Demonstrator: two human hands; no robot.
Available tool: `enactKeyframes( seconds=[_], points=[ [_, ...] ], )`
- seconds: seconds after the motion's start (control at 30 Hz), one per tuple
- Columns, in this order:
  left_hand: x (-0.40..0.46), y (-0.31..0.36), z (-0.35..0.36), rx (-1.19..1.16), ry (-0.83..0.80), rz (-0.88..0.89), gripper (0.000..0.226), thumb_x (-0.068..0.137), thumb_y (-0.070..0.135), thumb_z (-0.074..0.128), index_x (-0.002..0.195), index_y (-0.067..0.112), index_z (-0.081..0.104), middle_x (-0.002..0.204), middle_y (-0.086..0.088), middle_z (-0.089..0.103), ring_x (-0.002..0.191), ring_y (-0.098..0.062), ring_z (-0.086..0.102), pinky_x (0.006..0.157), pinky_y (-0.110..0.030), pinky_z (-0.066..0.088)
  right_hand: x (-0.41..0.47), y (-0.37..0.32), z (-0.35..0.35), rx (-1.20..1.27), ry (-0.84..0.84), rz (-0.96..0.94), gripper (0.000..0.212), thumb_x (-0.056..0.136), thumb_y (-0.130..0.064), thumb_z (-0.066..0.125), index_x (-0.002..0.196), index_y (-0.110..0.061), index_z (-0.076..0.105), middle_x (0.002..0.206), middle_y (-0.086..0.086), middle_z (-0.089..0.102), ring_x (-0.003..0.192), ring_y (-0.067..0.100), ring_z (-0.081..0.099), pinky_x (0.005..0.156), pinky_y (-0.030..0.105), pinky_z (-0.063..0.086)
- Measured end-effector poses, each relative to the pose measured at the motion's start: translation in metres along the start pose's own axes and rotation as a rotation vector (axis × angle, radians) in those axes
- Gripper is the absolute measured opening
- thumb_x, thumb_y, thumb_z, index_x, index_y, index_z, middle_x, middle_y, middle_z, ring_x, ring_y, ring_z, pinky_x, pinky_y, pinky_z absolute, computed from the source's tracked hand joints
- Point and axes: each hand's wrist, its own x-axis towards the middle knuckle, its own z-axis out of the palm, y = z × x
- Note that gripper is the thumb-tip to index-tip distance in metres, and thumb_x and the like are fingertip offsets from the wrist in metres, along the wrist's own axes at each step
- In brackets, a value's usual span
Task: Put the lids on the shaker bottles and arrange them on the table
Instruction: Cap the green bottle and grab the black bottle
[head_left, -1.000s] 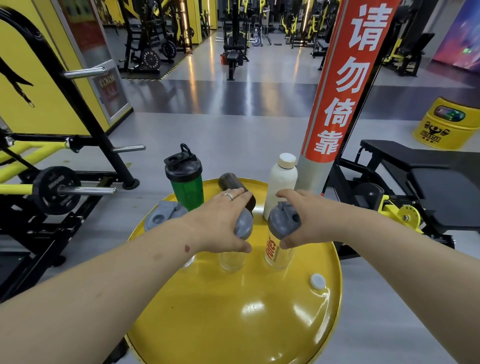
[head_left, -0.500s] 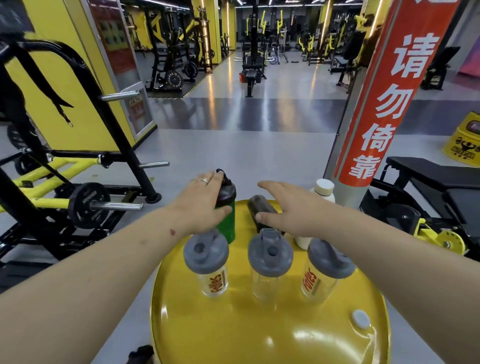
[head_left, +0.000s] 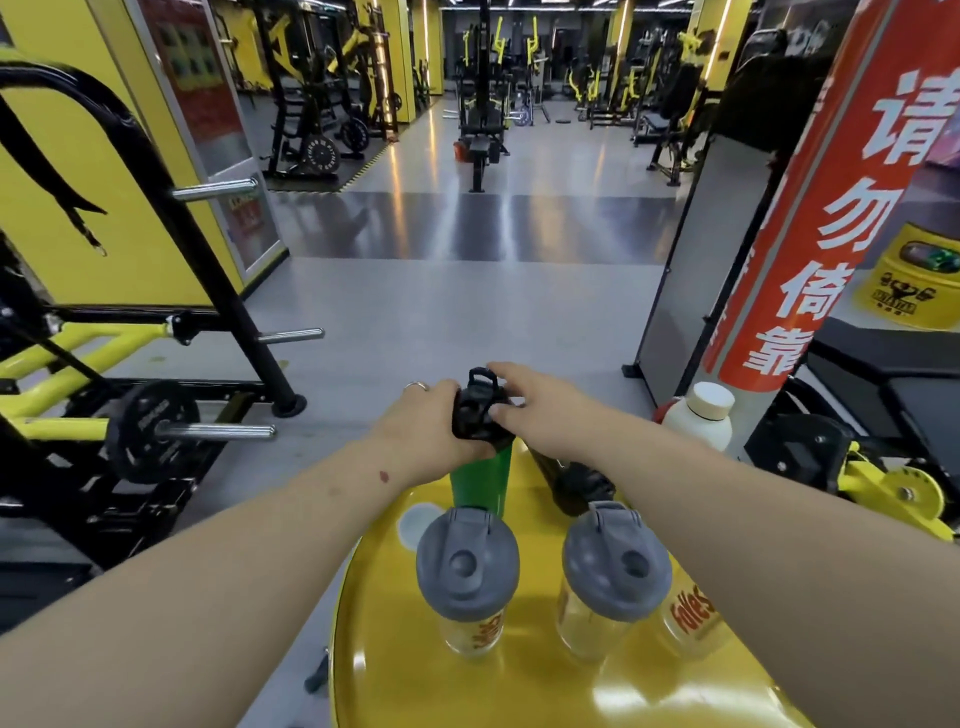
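Both hands on the green shaker's lid
Our left hand (head_left: 431, 431) and right hand (head_left: 540, 410) clasp the black lid (head_left: 475, 410) of the green shaker (head_left: 480, 480) at the desk's (head_left: 519, 691) far edge; two grey-lidded bottles (head_left: 467, 561) stand capped nearer us

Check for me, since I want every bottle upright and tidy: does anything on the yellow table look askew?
Yes. The dark bottle lies on its side behind the two grey-lidded clear shakers, while the others stand. Both hands, left and right, are on the green bottle's black lid.
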Motion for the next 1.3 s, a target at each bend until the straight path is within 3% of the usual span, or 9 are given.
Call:
enactKeyframes(
  seconds=[0.2, 0.4, 0.5, 0.6, 0.7, 0.87, 0.97, 1.17, 1.3],
  points=[
    [-0.003, 0.011, 0.007, -0.057, 0.095, -0.068, 0.067, 0.062, 0.062, 0.081, 0.099, 0.020, 0.045, 0.097, -0.004, 0.052, 0.083, -0.023, 0.054, 0.055, -0.028, 0.034, 0.009, 0.004, 0.001, -0.056, 0.040, -0.153, 0.057, 0.100, -0.005, 0.048, 0.151, -0.028, 0.041, 0.145, 0.011, 0.055, 0.127, 0.030, 0.054, 0.099, 0.029, 0.038],
    [-0.003, 0.019, 0.012, -0.105, 0.099, -0.109, 0.076, 0.055, 0.061, 0.086, 0.101, 0.019, 0.043, 0.096, -0.002, 0.054, 0.086, -0.022, 0.054, 0.056, -0.032, 0.035, 0.022, 0.005, -0.007, -0.230, -0.211, -0.025, 0.088, 0.089, -0.010, 0.061, 0.163, -0.021, 0.014, 0.156, 0.013, 0.039, 0.139, 0.033, 0.042, 0.108, 0.038, 0.039],
    [-0.002, 0.015, 0.012, -0.136, 0.056, -0.113, 0.077, 0.053, 0.051, 0.090, 0.102, 0.018, 0.041, 0.098, -0.003, 0.053, 0.085, -0.021, 0.057, 0.056, -0.031, 0.039, 0.022, 0.008, -0.008, -0.148, -0.276, 0.016, 0.096, 0.082, -0.007, 0.071, 0.161, -0.015, 0.017, 0.138, 0.010, 0.054, 0.119, 0.028, 0.055, 0.088, 0.028, 0.051],
    [-0.001, 0.007, 0.011, -0.140, -0.021, -0.075, 0.071, 0.058, 0.034, 0.090, 0.103, 0.018, 0.037, 0.097, -0.003, 0.057, 0.083, -0.020, 0.061, 0.056, -0.031, 0.043, 0.017, 0.015, -0.010, -0.099, -0.290, -0.018, 0.108, 0.076, -0.011, 0.083, 0.161, -0.019, 0.016, 0.122, -0.002, 0.052, 0.104, 0.017, 0.055, 0.064, 0.011, 0.041],
    [0.002, 0.003, 0.013, -0.182, -0.011, -0.061, 0.075, 0.060, 0.031, 0.092, 0.110, 0.016, 0.038, 0.095, -0.001, 0.061, 0.083, -0.015, 0.062, 0.062, -0.032, 0.050, 0.016, 0.019, -0.004, -0.055, -0.248, -0.041, 0.115, 0.069, -0.022, 0.093, 0.159, -0.020, 0.021, 0.122, -0.008, 0.051, 0.113, 0.014, 0.055, 0.082, 0.019, 0.039],
    [0.008, -0.004, 0.014, -0.219, 0.000, -0.029, 0.118, 0.057, 0.030, 0.094, 0.152, 0.022, 0.026, 0.124, 0.000, 0.060, 0.118, -0.021, 0.055, 0.095, -0.039, 0.050, 0.022, 0.018, 0.000, 0.050, -0.215, -0.039, 0.110, 0.069, -0.017, 0.094, 0.156, -0.020, 0.028, 0.127, -0.005, 0.055, 0.117, 0.017, 0.056, 0.090, 0.023, 0.040],
    [0.012, -0.009, 0.014, -0.209, -0.013, 0.009, 0.097, 0.052, 0.031, 0.094, 0.137, 0.035, 0.047, 0.117, 0.006, 0.065, 0.112, -0.017, 0.059, 0.089, -0.034, 0.053, 0.023, 0.020, 0.004, 0.053, -0.199, -0.036, 0.115, 0.068, -0.017, 0.094, 0.159, -0.020, 0.025, 0.135, -0.002, 0.054, 0.124, 0.019, 0.053, 0.096, 0.025, 0.040],
    [0.010, -0.011, 0.017, -0.236, 0.013, 0.025, 0.095, 0.045, 0.039, 0.089, 0.133, 0.037, 0.052, 0.115, 0.007, 0.066, 0.110, -0.016, 0.060, 0.090, -0.040, 0.054, 0.024, 0.026, 0.005, 0.059, -0.194, -0.039, 0.118, 0.069, -0.019, 0.094, 0.161, -0.022, 0.021, 0.146, -0.001, 0.051, 0.131, 0.020, 0.049, 0.096, 0.021, 0.035],
    [0.009, -0.010, 0.019, -0.210, 0.012, 0.013, 0.096, 0.050, 0.035, 0.090, 0.136, 0.037, 0.048, 0.118, 0.004, 0.065, 0.113, -0.019, 0.058, 0.092, -0.040, 0.053, 0.022, 0.028, 0.004, 0.050, -0.194, -0.037, 0.103, 0.074, -0.015, 0.091, 0.156, -0.018, 0.029, 0.130, -0.004, 0.053, 0.113, 0.012, 0.049, 0.075, 0.007, 0.038]
  ],
)
